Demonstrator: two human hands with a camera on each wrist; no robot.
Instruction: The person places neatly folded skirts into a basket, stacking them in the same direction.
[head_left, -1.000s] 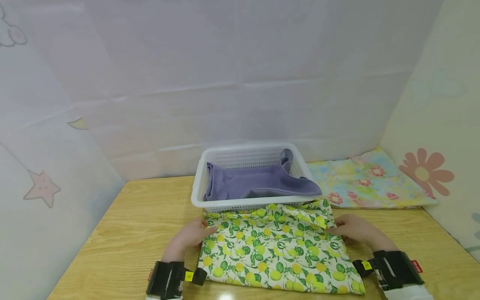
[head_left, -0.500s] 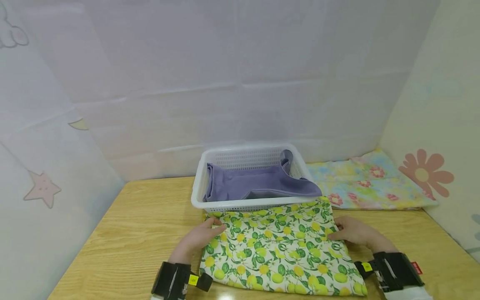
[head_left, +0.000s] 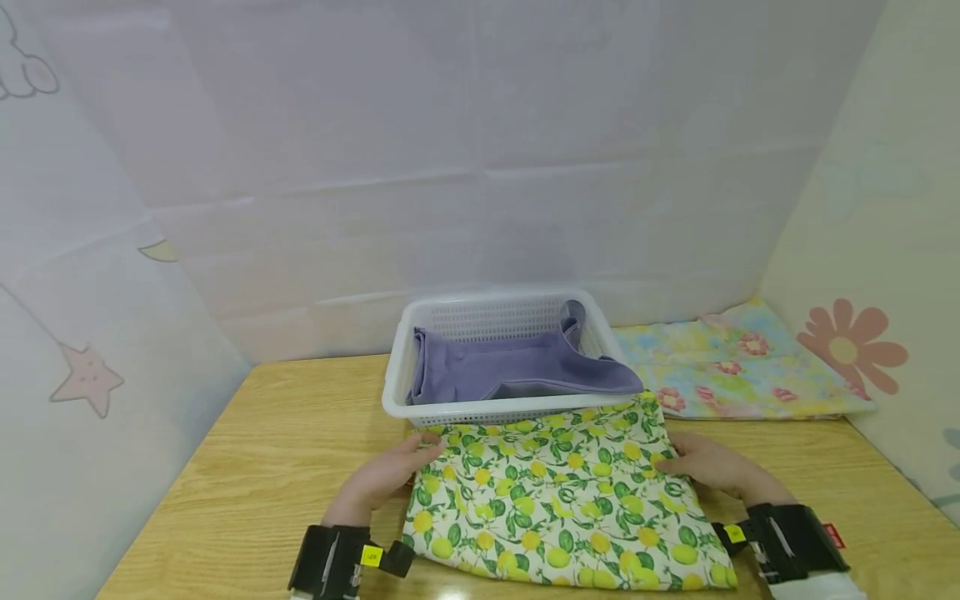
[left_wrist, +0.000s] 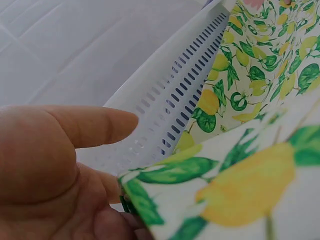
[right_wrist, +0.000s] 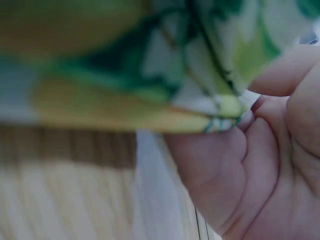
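Note:
A folded lemon-print cloth [head_left: 562, 500] lies on the table in front of the basket, its far edge against the basket's front wall. At its left edge is my left hand [head_left: 393, 468]. In the left wrist view the thumb [left_wrist: 100, 125] stands straight and apart from the cloth, while the other fingers reach beneath its corner, partly hidden. My right hand [head_left: 708, 462] pinches the right edge, thumb on top and fingers under the fabric, as the right wrist view shows close up.
Behind the cloth stands a white perforated basket [head_left: 397, 367] with a folded purple cloth [head_left: 517, 358] inside. A pastel floral cloth [head_left: 735, 367] lies at the back right of the wooden table [head_left: 285, 442]. Fabric-covered walls [head_left: 480, 167] enclose the back and sides.
The crumpled flap at the cloth's upper right has been smoothed flat. My left hand moved inward over the cloth, then back out to its left edge. The right hand stayed nearly still.

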